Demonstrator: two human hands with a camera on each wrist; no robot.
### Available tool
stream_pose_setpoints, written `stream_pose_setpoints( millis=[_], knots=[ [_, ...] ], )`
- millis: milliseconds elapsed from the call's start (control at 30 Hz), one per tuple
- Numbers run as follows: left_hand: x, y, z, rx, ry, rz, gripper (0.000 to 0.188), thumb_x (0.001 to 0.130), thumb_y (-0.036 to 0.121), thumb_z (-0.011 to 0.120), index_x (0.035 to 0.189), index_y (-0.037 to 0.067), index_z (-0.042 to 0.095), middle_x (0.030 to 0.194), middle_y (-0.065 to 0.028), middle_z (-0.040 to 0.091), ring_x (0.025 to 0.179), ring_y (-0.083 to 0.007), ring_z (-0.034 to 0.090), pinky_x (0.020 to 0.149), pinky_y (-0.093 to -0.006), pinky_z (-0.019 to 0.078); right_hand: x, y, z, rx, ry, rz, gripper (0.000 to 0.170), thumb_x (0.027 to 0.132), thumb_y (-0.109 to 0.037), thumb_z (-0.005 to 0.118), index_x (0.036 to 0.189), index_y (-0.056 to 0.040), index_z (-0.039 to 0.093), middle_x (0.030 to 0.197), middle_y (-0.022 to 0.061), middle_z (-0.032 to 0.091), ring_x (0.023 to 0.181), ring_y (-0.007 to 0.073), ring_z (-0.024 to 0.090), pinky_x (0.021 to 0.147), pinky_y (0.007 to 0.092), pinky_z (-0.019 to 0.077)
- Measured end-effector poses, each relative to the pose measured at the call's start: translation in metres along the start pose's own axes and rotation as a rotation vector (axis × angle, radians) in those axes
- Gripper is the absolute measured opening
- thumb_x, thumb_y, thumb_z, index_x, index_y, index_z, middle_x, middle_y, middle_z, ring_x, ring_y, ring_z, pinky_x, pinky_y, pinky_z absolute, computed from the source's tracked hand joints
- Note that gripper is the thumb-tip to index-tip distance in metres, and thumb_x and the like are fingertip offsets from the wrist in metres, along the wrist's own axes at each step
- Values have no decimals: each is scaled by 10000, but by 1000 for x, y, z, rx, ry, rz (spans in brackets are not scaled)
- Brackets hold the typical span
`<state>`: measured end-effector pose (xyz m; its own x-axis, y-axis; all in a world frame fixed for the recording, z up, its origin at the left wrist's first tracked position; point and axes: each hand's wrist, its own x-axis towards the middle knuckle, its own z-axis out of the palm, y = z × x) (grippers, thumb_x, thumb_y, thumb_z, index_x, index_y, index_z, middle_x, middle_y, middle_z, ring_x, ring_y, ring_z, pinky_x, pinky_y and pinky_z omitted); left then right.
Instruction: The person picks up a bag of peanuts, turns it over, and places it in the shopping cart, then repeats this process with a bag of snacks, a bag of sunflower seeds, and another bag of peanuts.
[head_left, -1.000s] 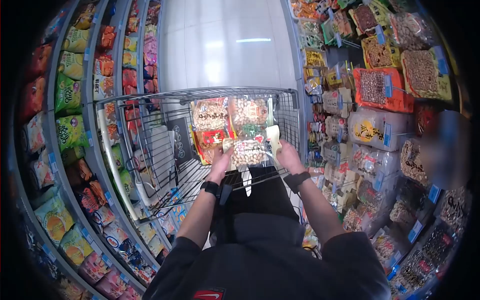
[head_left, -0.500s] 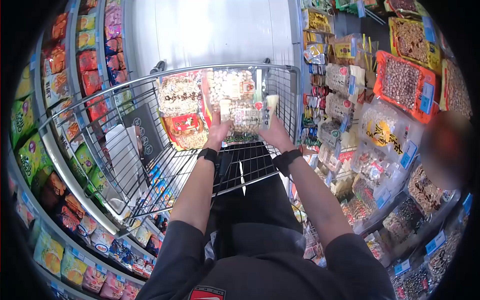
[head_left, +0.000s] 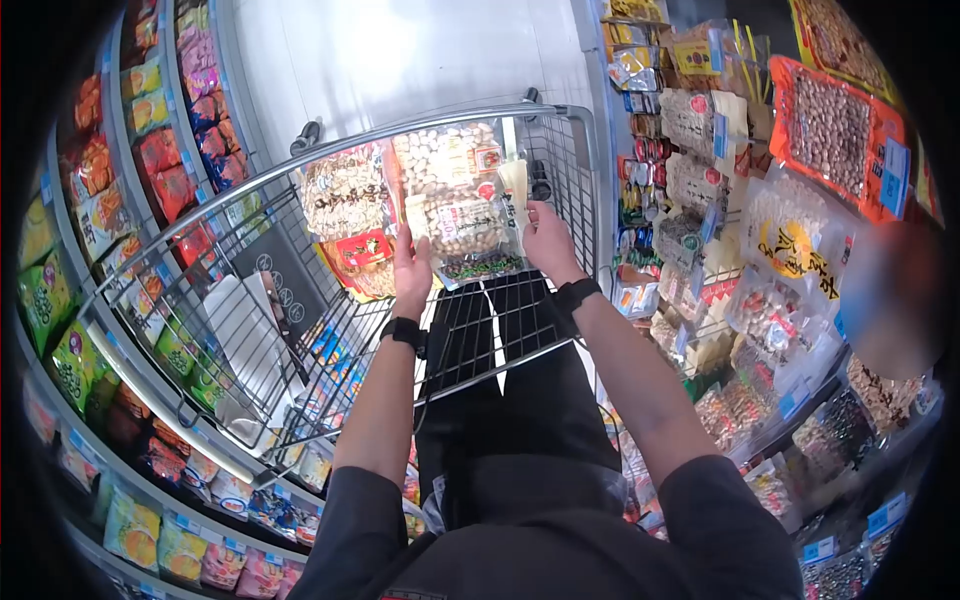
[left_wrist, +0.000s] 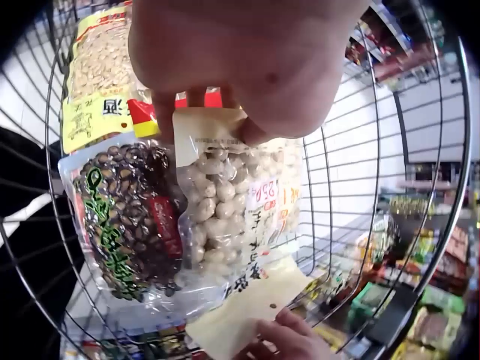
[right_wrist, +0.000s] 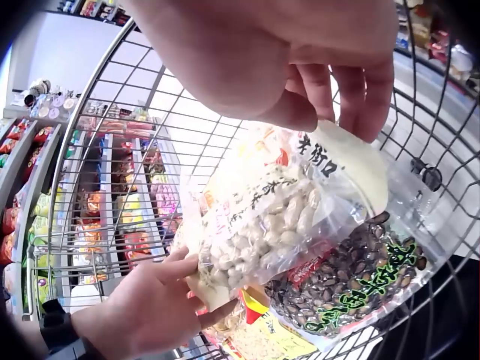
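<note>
A clear bag of pale nuts with cream end strips [head_left: 465, 225] is held level over other bags inside the cart. My left hand [head_left: 411, 272] pinches one end of it, thumb against the cream strip in the left wrist view. At the opposite end, my right hand [head_left: 550, 243] grips the other strip [right_wrist: 349, 161] between thumb and fingers. Beside and beneath the held bag [left_wrist: 225, 202] is a bag of dark seeds [left_wrist: 127, 217]. A second bag of pale nuts [head_left: 440, 160] and a red and yellow bag [head_left: 355, 250] lie in the cart too.
The wire cart [head_left: 330, 130] surrounds both hands. A dark printed panel [head_left: 285, 285] and a white item [head_left: 245, 320] are at its left. Shelves of snack bags [head_left: 170, 165] stand left; hanging nut bags [head_left: 825, 125] line the right. Pale floor [head_left: 400, 50] lies beyond.
The cart and shelves have shifted and turned in the head view. Both hands have moved up and deeper over the cart with the held bag, still at its two ends.
</note>
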<state>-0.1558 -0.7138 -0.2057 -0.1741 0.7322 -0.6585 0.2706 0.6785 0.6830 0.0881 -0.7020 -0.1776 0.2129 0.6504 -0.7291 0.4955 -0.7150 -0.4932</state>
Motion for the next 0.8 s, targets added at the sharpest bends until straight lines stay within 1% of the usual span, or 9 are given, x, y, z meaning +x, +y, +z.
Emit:
stream_pose_setpoints(
  millis=[67,167,333,400,433,533,600,733,800],
  knots=[
    [5,-11,-11,434,-92,36,609,930,202,576,1409,-85,333,1375,-293,448,1190,-403,523,985,-427,440,6,11,3,117,6,-3,420,831,-83,545,1249,-41,543,1182,193,634,1107,364,594,933,431,471],
    [2,8,-3,719,-207,40,716,889,223,589,1411,-108,229,1242,-372,469,1151,-511,488,983,-499,427,20,30,14,254,0,92,449,809,-142,587,1242,-32,547,1197,206,630,1114,362,601,938,431,473],
    [0,37,-7,952,-284,-54,736,833,327,654,1376,-65,348,1188,-336,569,1122,-461,559,956,-482,460,24,32,17,256,-38,223,492,788,-226,631,1227,-20,548,1170,222,635,1116,373,596,954,437,463],
    [5,33,-15,996,-280,34,677,833,330,662,1336,-57,425,1170,-292,601,1097,-439,582,946,-470,468,10,31,23,-6,322,24,483,790,-235,634,1211,-13,548,1140,231,637,1092,388,598,943,457,465],
    [3,44,-16,1007,-286,60,677,833,330,662,1336,-57,425,1170,-292,601,1097,-439,582,946,-470,468,0,21,16,9,344,28,483,790,-235,634,1211,-13,548,1140,231,637,1092,388,598,943,457,465],
    [-10,67,-23,961,-301,113,571,839,305,656,1283,-27,520,1160,-248,625,1065,-390,614,929,-435,482,-30,7,2,54,257,-10,520,804,-260,636,1242,7,553,1136,240,635,1084,403,595,992,444,446],
    [-19,80,-27,855,-351,3,486,844,284,646,1242,12,582,1131,-223,651,1031,-343,640,906,-397,495,-46,3,-7,91,55,-16,375,816,-229,602,1101,13,600,1024,205,674,1008,397,625,894,471,487],
    [-42,86,-39,844,-392,28,435,838,240,663,1219,37,610,1062,-203,683,975,-304,669,860,-365,512,-87,16,-17,319,-81,-126,342,839,-222,616,1094,5,625,966,187,692,927,321,674,815,397,521],
    [-51,83,-47,832,-422,61,446,855,287,662,1222,40,606,1064,-194,686,1002,-311,663,891,-375,500,-119,12,-30,326,-3,-174,327,857,-216,614,1105,-4,637,979,174,699,908,281,684,786,365,527]
  ],
)
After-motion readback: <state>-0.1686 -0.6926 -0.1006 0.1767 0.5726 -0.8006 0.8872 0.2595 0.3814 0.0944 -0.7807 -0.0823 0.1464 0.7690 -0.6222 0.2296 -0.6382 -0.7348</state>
